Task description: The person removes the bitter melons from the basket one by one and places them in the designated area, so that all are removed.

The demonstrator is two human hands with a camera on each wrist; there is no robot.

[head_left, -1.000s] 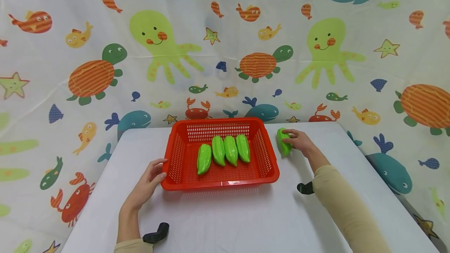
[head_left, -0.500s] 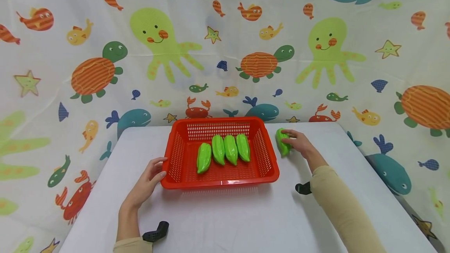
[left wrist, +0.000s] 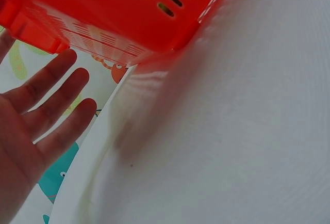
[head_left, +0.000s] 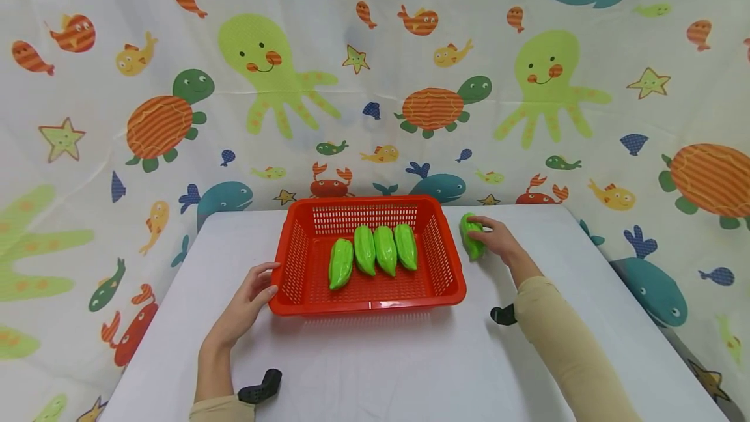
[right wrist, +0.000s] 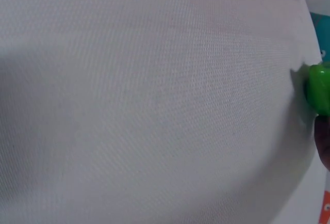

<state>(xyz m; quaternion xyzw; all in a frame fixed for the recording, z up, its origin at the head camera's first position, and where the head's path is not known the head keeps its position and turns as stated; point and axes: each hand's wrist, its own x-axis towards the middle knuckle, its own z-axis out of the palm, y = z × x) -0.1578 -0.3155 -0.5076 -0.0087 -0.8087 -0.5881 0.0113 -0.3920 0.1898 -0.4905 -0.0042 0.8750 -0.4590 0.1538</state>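
In the head view a red plastic basket (head_left: 369,309) holds several glossy green, ridged, pointed pieces that look like toy star fruit (head_left: 364,251), lying on its floor. My left hand (head_left: 243,301) is at the basket's left rim, fingertips touching it. The left wrist view shows its fingers (left wrist: 59,100) extended beside the basket wall (left wrist: 149,22). Right of the basket, my right hand (head_left: 497,239) grips another green star fruit (head_left: 471,239) on the table. Only an end of that fruit (right wrist: 318,91) and a dark fingertip (right wrist: 323,139) show at the right wrist view's edge.
A white-covered table (head_left: 363,370) lies under everything. Behind it hangs a curtain (head_left: 375,168) printed with sea animals. Black devices on the left wrist (head_left: 260,387) and right wrist (head_left: 504,315) jut inward over the table.
The head view shifts slightly. My right forearm moves a little to the left, while both hands, the basket and the fruit stay nearly where they were.
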